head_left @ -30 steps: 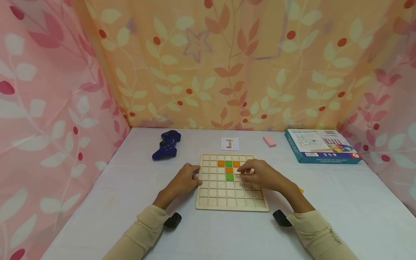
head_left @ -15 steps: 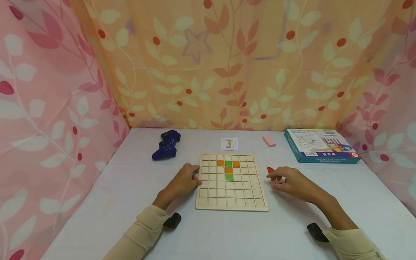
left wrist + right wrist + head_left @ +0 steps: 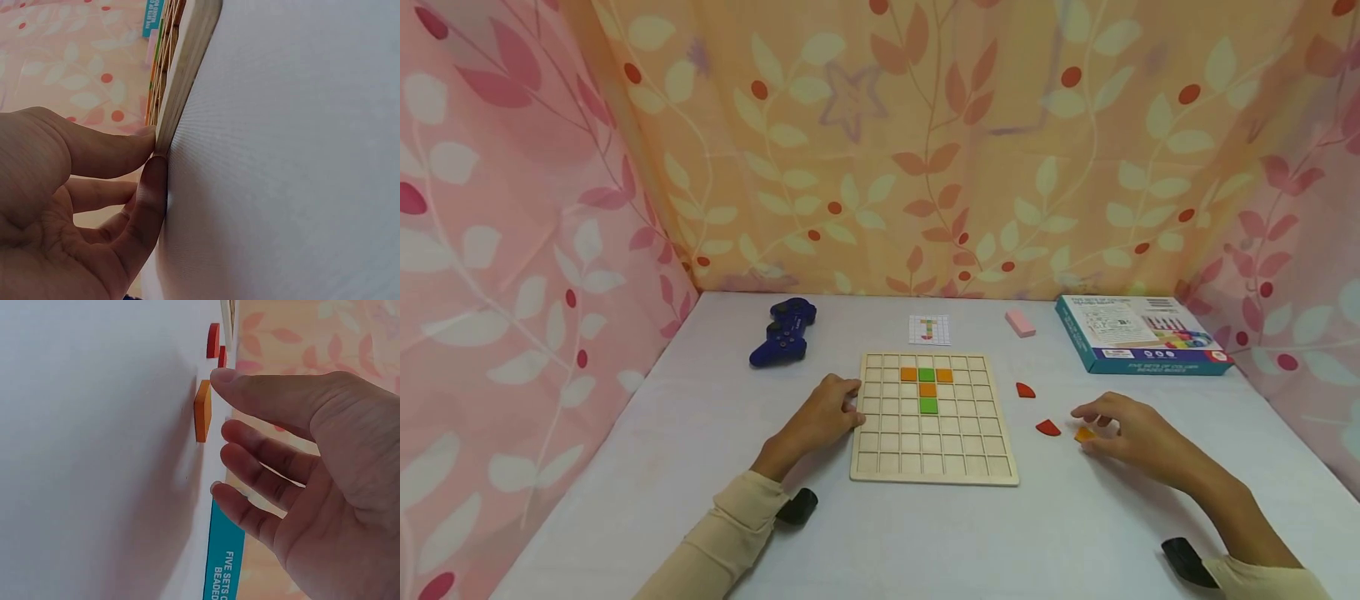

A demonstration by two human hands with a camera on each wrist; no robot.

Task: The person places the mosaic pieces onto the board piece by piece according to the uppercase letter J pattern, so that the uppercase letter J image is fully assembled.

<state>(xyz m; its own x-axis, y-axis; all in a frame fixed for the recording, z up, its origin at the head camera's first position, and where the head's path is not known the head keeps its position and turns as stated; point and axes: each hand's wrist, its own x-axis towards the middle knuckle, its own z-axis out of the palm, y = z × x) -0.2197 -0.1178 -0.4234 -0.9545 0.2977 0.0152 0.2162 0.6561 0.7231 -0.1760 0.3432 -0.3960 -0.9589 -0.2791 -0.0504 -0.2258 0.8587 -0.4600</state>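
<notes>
Flat on the table lies the wooden grid board (image 3: 887, 458), holding orange tiles (image 3: 908, 375) and green tiles (image 3: 928, 406) in a T shape. My left hand (image 3: 820, 417) grips its left edge; in the left wrist view the thumb and a finger of that hand (image 3: 81, 181) meet at the board's rim (image 3: 187, 69). My right hand (image 3: 1142, 433), fingers bent and apart, is over a loose orange tile (image 3: 1084, 434). The right wrist view has the thumb tip of this hand (image 3: 294, 450) beside the orange tile (image 3: 203, 412), not gripping it.
Two red quarter-round pieces (image 3: 1026, 390) lie between board and right hand. Behind the board are a pattern card (image 3: 928, 330) and a pink block (image 3: 1020, 323). A blue game controller (image 3: 784, 333) is at the back left, a teal-edged box (image 3: 1142, 335) at the back right.
My right hand has moved from above the board to the right, past the red pieces, to the loose orange tile. My left hand has stayed at the board's edge.
</notes>
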